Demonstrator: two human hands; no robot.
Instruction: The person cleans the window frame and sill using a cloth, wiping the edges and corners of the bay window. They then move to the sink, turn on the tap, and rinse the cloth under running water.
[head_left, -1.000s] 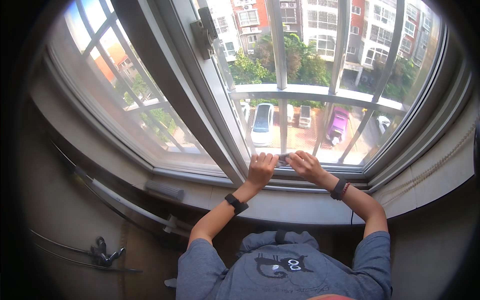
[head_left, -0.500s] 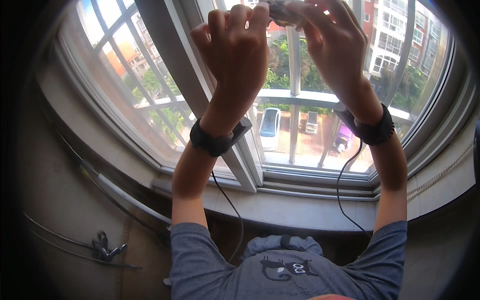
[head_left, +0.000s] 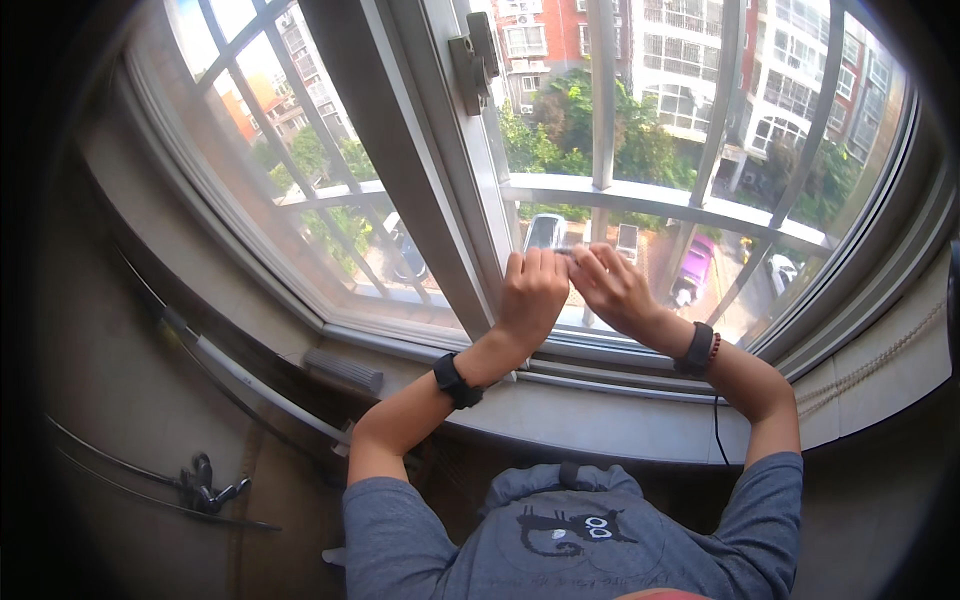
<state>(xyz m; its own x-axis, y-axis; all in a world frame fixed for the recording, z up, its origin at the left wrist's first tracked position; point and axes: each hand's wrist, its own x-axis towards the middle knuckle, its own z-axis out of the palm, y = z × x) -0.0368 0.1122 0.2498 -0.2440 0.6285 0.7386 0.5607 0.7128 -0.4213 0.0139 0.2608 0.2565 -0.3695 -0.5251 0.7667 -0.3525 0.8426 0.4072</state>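
My left hand [head_left: 535, 298] and my right hand [head_left: 617, 290] are close together in front of the window, just above the sill. Both have curled fingers, with the fingertips pointing away from me and nearly touching. A sliver of something dark shows between them; the rest is hidden, so its kind cannot be told. Behind the hands is the windowpane with metal bars [head_left: 603, 120] outside. A black wristband [head_left: 456, 381] circles my left wrist. On my right wrist sits a dark band [head_left: 697, 348], with a string of red beads beside it.
A window latch [head_left: 477, 62] is on the frame, beyond my hands. The pale sill [head_left: 560, 415] runs below the window. A grey ridged block [head_left: 343, 369] lies on it at left. A white pole [head_left: 262, 385] slants nearby, above a black clamp [head_left: 207, 490]. A bead chain [head_left: 870, 358] hangs at right.
Both hands have come down from high on the window to just above the sill and closer together. The dark, crumpled-looking thing between them is now mostly hidden. The latch has come into view.
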